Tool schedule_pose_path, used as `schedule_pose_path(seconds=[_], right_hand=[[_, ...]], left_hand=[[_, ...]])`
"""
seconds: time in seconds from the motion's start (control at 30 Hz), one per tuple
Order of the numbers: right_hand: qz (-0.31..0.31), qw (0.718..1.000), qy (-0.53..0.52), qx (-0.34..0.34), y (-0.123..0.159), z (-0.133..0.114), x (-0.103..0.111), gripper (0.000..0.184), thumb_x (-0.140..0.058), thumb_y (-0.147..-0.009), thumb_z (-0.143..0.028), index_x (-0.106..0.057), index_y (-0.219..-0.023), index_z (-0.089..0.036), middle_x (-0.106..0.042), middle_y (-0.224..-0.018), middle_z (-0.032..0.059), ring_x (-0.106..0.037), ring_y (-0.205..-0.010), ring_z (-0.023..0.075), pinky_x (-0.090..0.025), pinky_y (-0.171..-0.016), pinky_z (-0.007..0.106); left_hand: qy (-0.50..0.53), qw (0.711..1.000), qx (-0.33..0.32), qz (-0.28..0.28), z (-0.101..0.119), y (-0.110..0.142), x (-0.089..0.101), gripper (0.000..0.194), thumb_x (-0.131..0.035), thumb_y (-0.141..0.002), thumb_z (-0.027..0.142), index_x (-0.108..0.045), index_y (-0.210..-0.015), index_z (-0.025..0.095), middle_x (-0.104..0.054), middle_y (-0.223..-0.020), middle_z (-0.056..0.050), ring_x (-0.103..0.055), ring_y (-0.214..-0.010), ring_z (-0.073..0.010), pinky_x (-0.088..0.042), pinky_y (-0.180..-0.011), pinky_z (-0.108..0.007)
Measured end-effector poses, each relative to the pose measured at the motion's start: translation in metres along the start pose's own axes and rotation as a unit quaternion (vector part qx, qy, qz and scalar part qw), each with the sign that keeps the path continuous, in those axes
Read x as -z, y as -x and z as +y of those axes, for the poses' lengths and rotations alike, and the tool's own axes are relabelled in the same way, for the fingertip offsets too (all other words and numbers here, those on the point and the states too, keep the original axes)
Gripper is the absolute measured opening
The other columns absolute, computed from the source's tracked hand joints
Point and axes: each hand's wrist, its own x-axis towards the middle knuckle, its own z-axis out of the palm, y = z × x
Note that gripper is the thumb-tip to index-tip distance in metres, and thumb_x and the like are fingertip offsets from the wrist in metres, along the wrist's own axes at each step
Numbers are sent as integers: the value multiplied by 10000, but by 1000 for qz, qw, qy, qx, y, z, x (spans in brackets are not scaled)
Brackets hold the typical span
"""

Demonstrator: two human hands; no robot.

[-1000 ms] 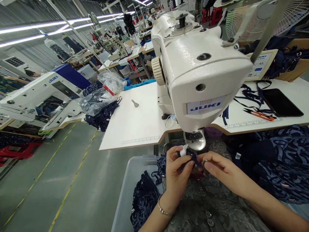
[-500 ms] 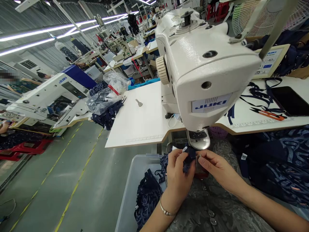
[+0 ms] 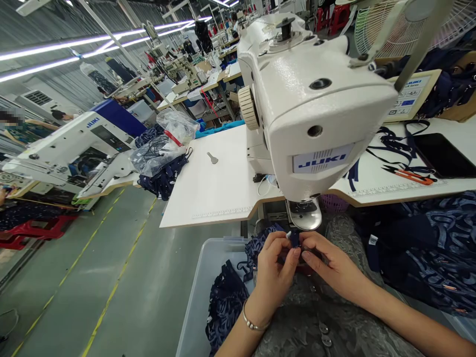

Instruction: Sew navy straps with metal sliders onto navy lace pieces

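My left hand (image 3: 275,265) is closed, pinching a small dark navy piece of a garment (image 3: 295,239) between thumb and fingers. My right hand (image 3: 329,258) is closed too, its fingertips on the right side of that same piece. A small whitish bit shows at my left fingertips. Patterned blue fabric (image 3: 262,242) hangs behind the left hand, over the edge of the bin. Just above both hands sits the sewing machine's metal arm end (image 3: 305,219), apart from them. My fingers hide much of what they hold.
The sewing machine (image 3: 316,109) stands on a white table (image 3: 215,183) with a small metal plate (image 3: 212,157). Snips (image 3: 409,174), navy straps (image 3: 394,144) and a phone (image 3: 451,154) lie at right. A plastic bin (image 3: 193,297) holds navy garments (image 3: 226,302); more fabric (image 3: 439,248) lies right.
My right hand has moved slightly left, closer to my left hand. The navy piece between them has turned, and less of it shows. The view has shifted a little.
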Motion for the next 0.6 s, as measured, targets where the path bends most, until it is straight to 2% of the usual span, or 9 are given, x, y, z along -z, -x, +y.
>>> schedule_pose_path(seconds=[0.07, 0.17, 0.23, 0.33, 0.4, 0.47, 0.5, 0.6], right_hand=[[-10, 1000, 14, 1, 1, 2, 0, 113, -482, -959, -278, -548, -883, -228, -601, -1080, 63, -619, -951, 169, -541, -751, 273], [-24, 999, 30, 12, 2, 3, 0, 126, -489, -951, -253, -532, -836, -227, -592, -989, 49, -606, -787, 143, -522, -615, 245], [-28, 998, 42, 29, 2, 5, -1, 140, -488, -938, -218, -507, -801, -227, -579, -920, 33, -586, -717, 131, -500, -567, 232], [-25, 996, 63, 50, 3, 9, -4, 141, -466, -925, -174, -490, -799, -232, -586, -903, 29, -590, -699, 130, -496, -551, 223], [-21, 995, 78, 57, 4, 12, -6, 126, -470, -927, -177, -510, -823, -237, -608, -944, 41, -613, -728, 137, -502, -546, 219], [-26, 993, 92, 66, 3, 14, -8, 112, -484, -931, -194, -530, -840, -239, -621, -961, 46, -632, -771, 148, -516, -563, 221], [-32, 992, 97, 73, 3, 15, -8, 112, -486, -934, -198, -532, -840, -239, -622, -953, 44, -636, -783, 149, -522, -579, 224], [-52, 990, 100, 86, 3, 18, -8, 129, -476, -939, -189, -512, -824, -236, -609, -901, 30, -631, -785, 147, -536, -644, 243]], left_hand=[[5, 1000, 12, -15, 1, 0, 0, 149, -515, -932, 286, -536, -828, 182, -554, -964, -55, -517, -638, -89, -428, -552, -207], [-6, 999, 27, -21, 3, 1, 0, 174, -514, -932, 323, -534, -838, 179, -568, -965, -62, -513, -627, -90, -412, -543, -210], [-44, 998, 50, -17, 2, 2, -1, 206, -491, -944, 324, -526, -799, 181, -570, -854, -35, -506, -616, -96, -385, -537, -208], [-95, 991, 91, -18, 1, 2, -2, 287, -451, -960, 311, -482, -701, 191, -489, -633, 25, -469, -549, -94, -325, -506, -208], [-75, 989, 124, -27, 0, 2, -2, 214, -461, -951, 304, -510, -771, 199, -499, -601, 41, -479, -514, -91, -307, -480, -203], [-37, 986, 157, -35, -1, 1, -2, 96, -480, -934, 280, -541, -961, 211, -561, -629, 46, -519, -507, -94, -322, -474, -195], [-26, 985, 166, -38, -1, 1, -1, 126, -487, -925, 266, -537, -1030, 218, -584, -643, 45, -536, -517, -99, -337, -482, -194], [-5, 981, 183, -58, -5, 1, 2, 136, -494, -912, 254, -558, -1029, 224, -605, -653, 39, -561, -546, -114, -371, -506, -201]])
